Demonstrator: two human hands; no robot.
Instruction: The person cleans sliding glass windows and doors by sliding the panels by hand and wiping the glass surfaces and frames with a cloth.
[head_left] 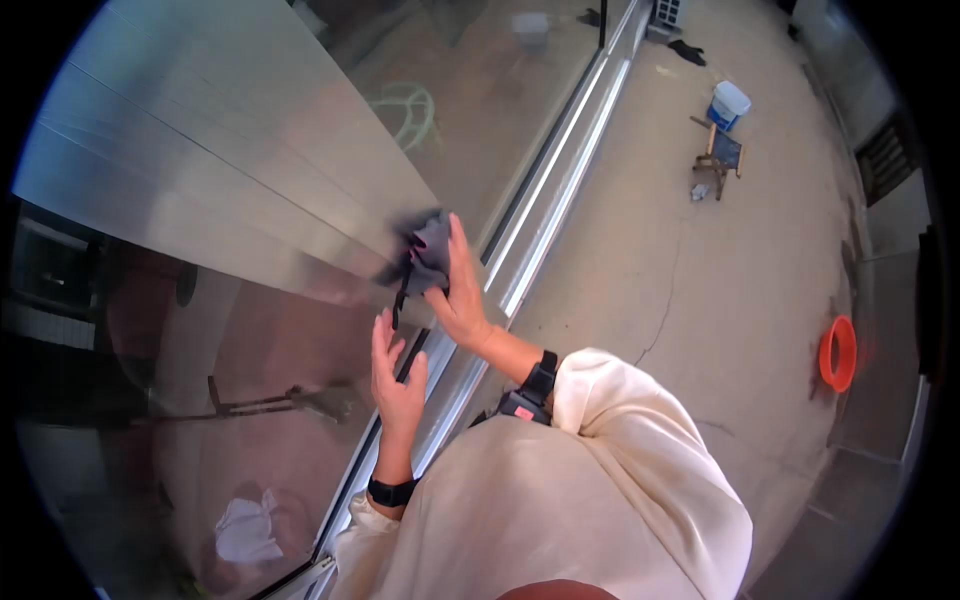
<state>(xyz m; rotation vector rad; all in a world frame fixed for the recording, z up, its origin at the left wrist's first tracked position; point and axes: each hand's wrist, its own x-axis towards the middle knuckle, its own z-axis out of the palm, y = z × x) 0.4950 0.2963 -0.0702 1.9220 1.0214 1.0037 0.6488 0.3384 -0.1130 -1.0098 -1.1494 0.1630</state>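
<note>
One crumpled, dark-grey cloth (432,255) lies against the glossy, seamed metal panel (230,130), beneath the right hand (461,298), whose straightened fingers (458,245) extend along it. The left hand (399,395) stands upright just below, fingers parted and gently curved. Both wrists wear black bands (393,492); loose cream sleeves (610,390) gather behind them.

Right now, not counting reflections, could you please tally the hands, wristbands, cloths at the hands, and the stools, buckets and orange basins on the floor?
Left hand and right hand: 2
Black wristbands: 2
Dark grey cloth: 1
Folding stool: 1
Bucket: 1
Orange basin: 1
Total: 8
</note>
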